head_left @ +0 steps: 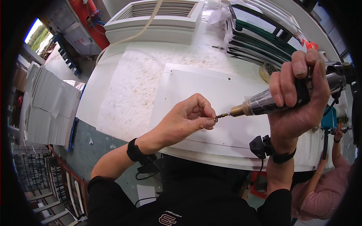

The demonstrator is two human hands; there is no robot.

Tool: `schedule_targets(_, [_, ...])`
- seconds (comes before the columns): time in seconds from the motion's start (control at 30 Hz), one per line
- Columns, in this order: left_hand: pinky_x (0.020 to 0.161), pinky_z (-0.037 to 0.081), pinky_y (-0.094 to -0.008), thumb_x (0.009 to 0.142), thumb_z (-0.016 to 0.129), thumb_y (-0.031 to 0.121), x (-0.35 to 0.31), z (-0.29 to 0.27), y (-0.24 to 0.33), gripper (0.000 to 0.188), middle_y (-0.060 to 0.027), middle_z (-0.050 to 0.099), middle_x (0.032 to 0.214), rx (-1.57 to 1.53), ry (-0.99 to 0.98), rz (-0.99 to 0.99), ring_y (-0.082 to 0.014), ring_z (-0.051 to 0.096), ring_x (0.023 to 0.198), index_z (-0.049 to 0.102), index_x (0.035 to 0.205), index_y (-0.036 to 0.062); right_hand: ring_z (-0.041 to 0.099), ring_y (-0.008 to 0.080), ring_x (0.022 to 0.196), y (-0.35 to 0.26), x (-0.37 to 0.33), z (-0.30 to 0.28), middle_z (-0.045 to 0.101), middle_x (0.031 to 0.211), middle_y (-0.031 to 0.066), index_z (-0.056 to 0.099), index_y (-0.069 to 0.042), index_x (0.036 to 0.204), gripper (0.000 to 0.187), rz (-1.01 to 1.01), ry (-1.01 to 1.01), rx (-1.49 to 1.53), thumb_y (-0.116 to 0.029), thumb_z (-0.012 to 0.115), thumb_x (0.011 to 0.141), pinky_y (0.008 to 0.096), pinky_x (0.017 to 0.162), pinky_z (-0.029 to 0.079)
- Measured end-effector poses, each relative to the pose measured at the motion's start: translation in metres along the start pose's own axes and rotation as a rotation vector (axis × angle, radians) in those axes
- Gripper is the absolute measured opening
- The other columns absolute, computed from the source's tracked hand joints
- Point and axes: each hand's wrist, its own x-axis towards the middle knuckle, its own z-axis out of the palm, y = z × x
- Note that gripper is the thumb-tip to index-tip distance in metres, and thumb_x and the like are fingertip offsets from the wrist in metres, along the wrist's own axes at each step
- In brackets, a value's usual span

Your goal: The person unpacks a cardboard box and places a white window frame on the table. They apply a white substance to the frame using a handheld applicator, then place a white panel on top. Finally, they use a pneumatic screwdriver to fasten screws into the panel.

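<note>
My right hand (301, 90) is wrapped around a metal-bodied power screwdriver (260, 103) with a brass-coloured nose, tilted so its bit points left toward my other hand. Between thumb and fingertips, my left hand (190, 118) pinches a small metal screw (215, 119) right at the tip of the bit. Most of the screw is hidden by the fingers. Both hands are above a flat white panel (188, 83) with a few small dark holes near its edges. The panel lies on the white, padded worktable (124, 94).
A white louvred frame (151, 26) sits at the back of the table, with a pale hose (145, 28) across it. Dark-edged frames (260, 41) are stacked at the back right, beside a round dish (267, 71). White panels (49, 105) stand left. Another person (320, 188) is at lower right.
</note>
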Motion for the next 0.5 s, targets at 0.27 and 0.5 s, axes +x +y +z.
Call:
schedule_targets(0.27, [0.092, 0.058, -0.0303, 0.100, 0.072, 0.008, -0.0028, -0.0022, -0.0001, 0.020, -0.0051, 0.066, 0.108, -0.026, 0.005, 0.008, -0.0132, 0.067, 0.098, 0.053, 0.108, 0.0071, 0.038, 0.0045, 0.053, -0.0013, 0.0020, 0.0010, 0.053, 0.095, 0.0031, 0.051, -0.005, 0.116, 0.023, -0.006, -0.028, -0.022, -0.026, 0.042, 0.114, 0.0215, 0.048, 0.042])
schedule_targets(0.5, [0.086, 0.053, -0.0280, 0.102, 0.071, 0.011, -0.0056, -0.0026, 0.0007, 0.021, -0.0047, 0.065, 0.105, -0.020, 0.024, 0.045, -0.0113, 0.064, 0.095, 0.052, 0.109, 0.0069, 0.039, 0.0049, 0.053, 0.0029, 0.0019, 0.0043, 0.053, 0.095, 0.0030, 0.051, -0.005, 0.116, 0.023, -0.006, -0.024, -0.010, -0.026, 0.041, 0.115, 0.0219, 0.048, 0.042])
